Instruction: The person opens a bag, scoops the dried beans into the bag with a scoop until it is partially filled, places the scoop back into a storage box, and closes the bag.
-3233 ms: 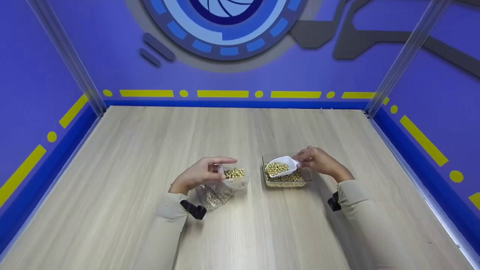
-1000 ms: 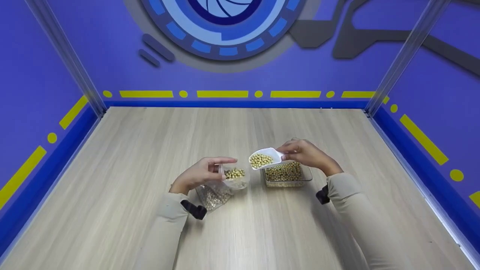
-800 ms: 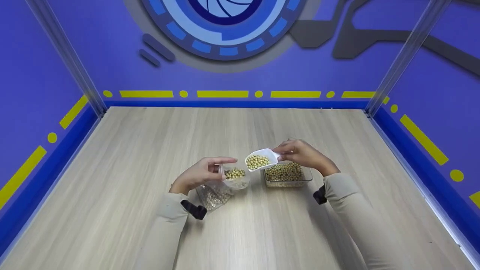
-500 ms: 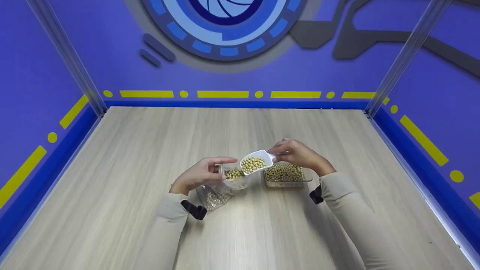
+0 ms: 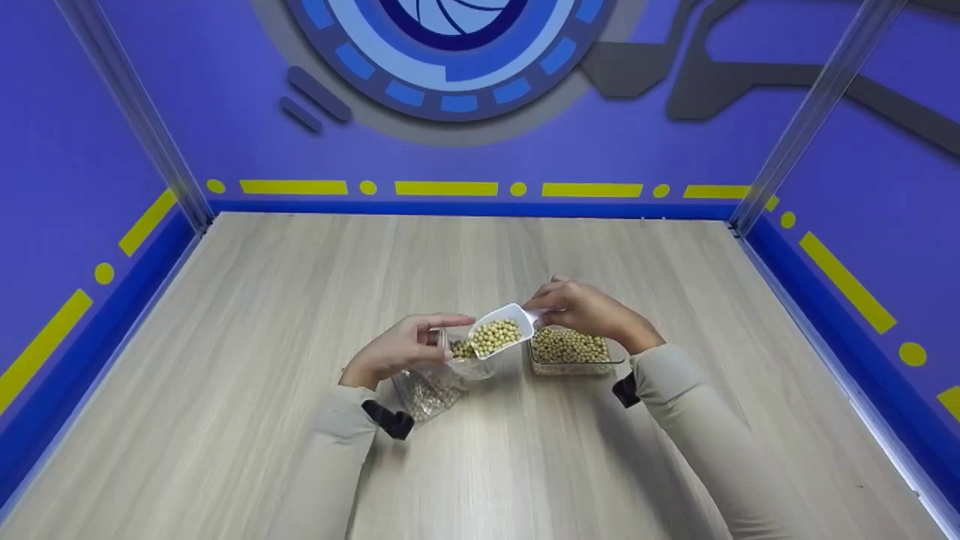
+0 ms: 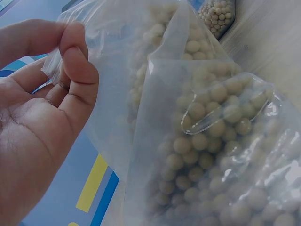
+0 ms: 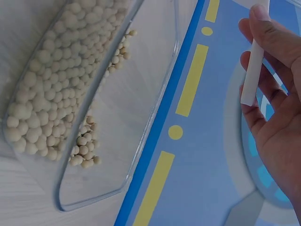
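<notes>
My right hand grips the handle of a white scoop that carries pale yellow round beans. The scoop's front edge hangs over the mouth of a clear plastic bag, partly hiding the beans inside it. With thumb and fingers my left hand pinches the bag's upper edge; the left wrist view shows this pinch on the thin film. In the right wrist view the scoop's handle lies between my thumb and fingers, while the bowl is out of sight.
To the right of the bag a clear rectangular container holds more of the same beans, below my right hand. Wooden tabletop surrounds both. Blue and purple panels stand at the back and sides.
My right hand has lifted the bean-filled scoop out of the container and carried it left to the bag's mouth, tipping it slightly. My left hand and the bag have stayed in place.
</notes>
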`<state>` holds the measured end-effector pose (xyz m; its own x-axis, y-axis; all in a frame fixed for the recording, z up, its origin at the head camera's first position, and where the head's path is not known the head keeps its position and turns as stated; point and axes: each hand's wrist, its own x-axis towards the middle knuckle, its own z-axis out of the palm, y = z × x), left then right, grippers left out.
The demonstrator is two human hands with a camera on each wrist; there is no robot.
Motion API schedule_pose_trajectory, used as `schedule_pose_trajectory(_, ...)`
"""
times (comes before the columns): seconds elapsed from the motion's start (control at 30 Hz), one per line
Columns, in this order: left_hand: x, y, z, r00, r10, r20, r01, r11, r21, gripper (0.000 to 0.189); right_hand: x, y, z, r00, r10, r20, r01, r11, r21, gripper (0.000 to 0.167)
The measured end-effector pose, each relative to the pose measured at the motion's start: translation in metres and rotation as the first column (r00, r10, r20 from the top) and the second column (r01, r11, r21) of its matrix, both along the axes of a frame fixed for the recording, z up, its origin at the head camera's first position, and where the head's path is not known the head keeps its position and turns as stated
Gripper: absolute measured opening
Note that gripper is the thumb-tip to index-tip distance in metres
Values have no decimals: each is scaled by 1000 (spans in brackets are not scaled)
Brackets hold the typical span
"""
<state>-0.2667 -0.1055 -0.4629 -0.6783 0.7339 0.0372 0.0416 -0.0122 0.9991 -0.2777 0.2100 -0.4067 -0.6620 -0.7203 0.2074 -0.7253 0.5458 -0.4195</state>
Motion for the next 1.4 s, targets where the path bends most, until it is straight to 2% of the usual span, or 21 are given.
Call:
schedule_pose_trajectory(0.33,-1,0,-1,1000,2,-7,-2,1000,-4,58,3,-8,7,991,82,-102,-78,996,34,28)
schedule_pose_trajectory(0.5,0,1,0,1000,6,-10,-6,1000,-14,57,6,-11,11,987,94,-127,-86,994,64,28)
schedule_pose_trajectory(0.93,0,0,0,1000,-1,-17,0,1000,-29,58,10,-15,18,982,76,-175,-47,985,164,27)
schedule_pose_trajectory(1.17,0,0,0,999,1,-34,-3,999,-44,59,13,-19,21,977,81,-198,-47,984,171,26)
schedule_pose_trajectory(1.4,0,0,0,1000,0,-25,-1,999,-37,58,14,-22,23,983,34,-183,3,980,199,26)
